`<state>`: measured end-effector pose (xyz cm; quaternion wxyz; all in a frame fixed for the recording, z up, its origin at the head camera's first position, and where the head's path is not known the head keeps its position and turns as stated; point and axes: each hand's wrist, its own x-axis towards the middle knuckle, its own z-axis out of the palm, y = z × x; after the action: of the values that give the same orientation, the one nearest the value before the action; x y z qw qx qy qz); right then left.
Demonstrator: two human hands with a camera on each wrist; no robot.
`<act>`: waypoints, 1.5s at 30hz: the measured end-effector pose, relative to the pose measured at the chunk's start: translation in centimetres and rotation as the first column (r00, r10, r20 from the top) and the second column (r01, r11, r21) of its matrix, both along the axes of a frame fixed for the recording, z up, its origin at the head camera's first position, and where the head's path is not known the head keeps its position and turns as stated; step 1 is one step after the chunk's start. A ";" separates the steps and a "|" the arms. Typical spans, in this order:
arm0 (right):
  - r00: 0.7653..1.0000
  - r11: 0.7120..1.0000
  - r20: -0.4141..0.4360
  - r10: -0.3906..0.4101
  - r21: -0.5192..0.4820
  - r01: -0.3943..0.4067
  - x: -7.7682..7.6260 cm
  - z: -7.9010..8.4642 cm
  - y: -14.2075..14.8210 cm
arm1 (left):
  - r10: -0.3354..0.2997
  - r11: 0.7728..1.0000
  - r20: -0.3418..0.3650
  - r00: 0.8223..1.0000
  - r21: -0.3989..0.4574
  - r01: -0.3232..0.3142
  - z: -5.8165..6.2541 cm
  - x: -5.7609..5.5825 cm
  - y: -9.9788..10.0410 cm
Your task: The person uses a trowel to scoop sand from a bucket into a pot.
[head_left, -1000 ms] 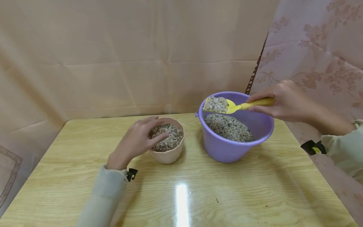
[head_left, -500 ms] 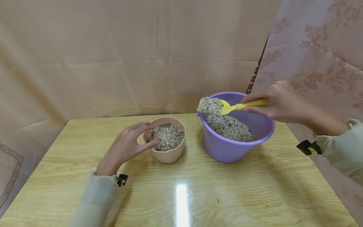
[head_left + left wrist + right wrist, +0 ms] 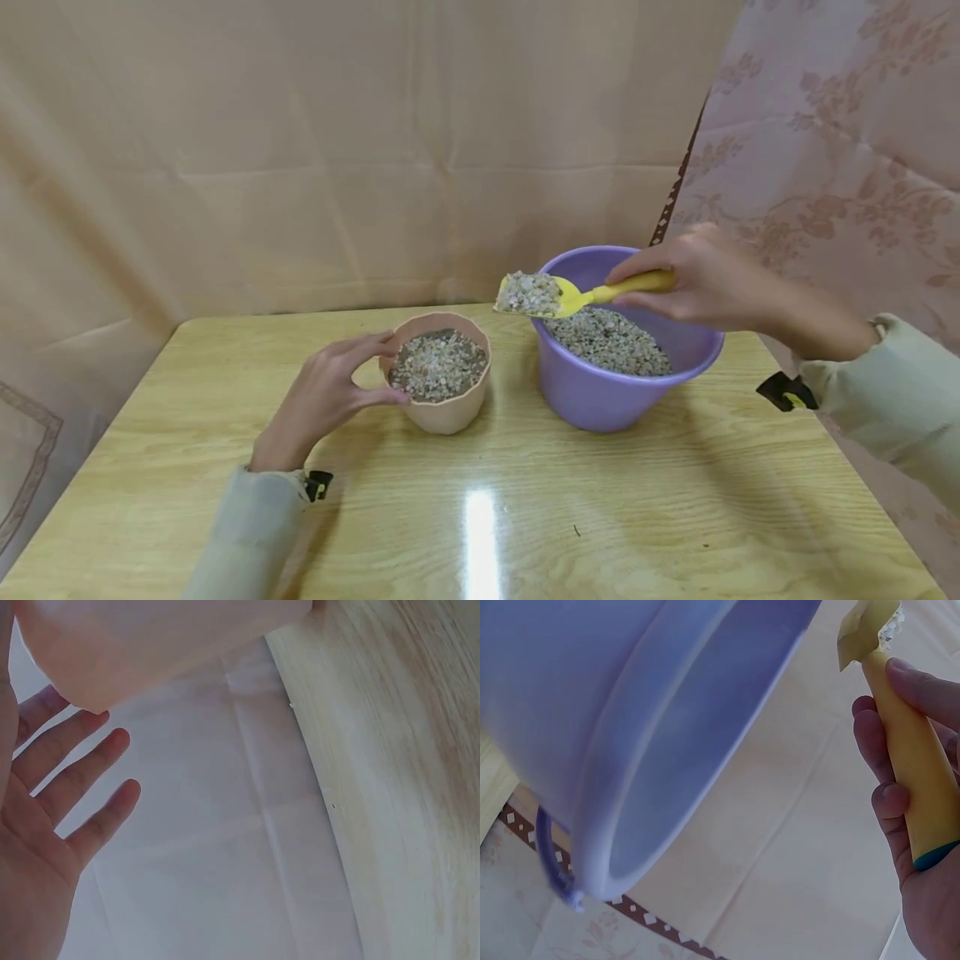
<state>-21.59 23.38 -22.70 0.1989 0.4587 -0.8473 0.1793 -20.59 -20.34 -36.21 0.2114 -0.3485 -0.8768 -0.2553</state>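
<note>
My right hand [image 3: 708, 279] grips the yellow handle of a small hand trowel [image 3: 572, 298], thumb along its top. A heap of wet, pale gravel [image 3: 528, 293] fills the trowel's blade, which reaches past the left rim of a purple bucket [image 3: 592, 400]. More gravel [image 3: 611, 342] lies inside that bucket. To the left stands a peach flowerpot [image 3: 446, 417] with gravel over a darker layer. My left hand [image 3: 322, 396] is at its left side, thumb and forefinger right at the rim; the other fingers [image 3: 82, 776] extend loosely in the left wrist view.
Both containers stand near the back of a light wood-grain table [image 3: 480, 467]. A beige curtain [image 3: 337, 167] hangs behind it, and a flowered cloth [image 3: 847, 167] hangs at the right. The bucket's handle [image 3: 551, 862] shows in the right wrist view.
The trowel with its gravel has moved left, from over the bucket to beyond its left rim. My left hand has drawn back from over the flowerpot to its left rim.
</note>
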 end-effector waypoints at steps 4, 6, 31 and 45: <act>0.999 0.999 -0.007 0.036 0.004 -0.036 -0.2 -0.4 -0.8 | 0.016 1.000 -0.011 1.000 0.007 -0.016 -0.2 0.0 -0.1; 0.999 0.999 -0.016 0.037 0.010 -0.037 -0.2 -0.5 -1.1 | 0.021 1.000 -0.013 1.000 0.007 -0.021 -0.2 0.0 -0.1; 0.995 0.993 0.073 0.070 0.089 -0.076 -0.7 -1.0 -5.9 | 0.048 0.998 0.042 0.998 0.035 -0.050 -0.6 -0.2 0.3; 0.996 0.982 0.090 0.021 0.185 -0.037 -0.5 -1.0 -8.5 | 0.055 0.998 0.075 0.996 0.036 -0.058 -0.5 -0.3 0.5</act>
<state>-22.14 14.83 -23.67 0.1150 0.4793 -0.8615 0.1220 -20.85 -19.88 -36.69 0.1928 -0.3098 -0.8884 -0.2785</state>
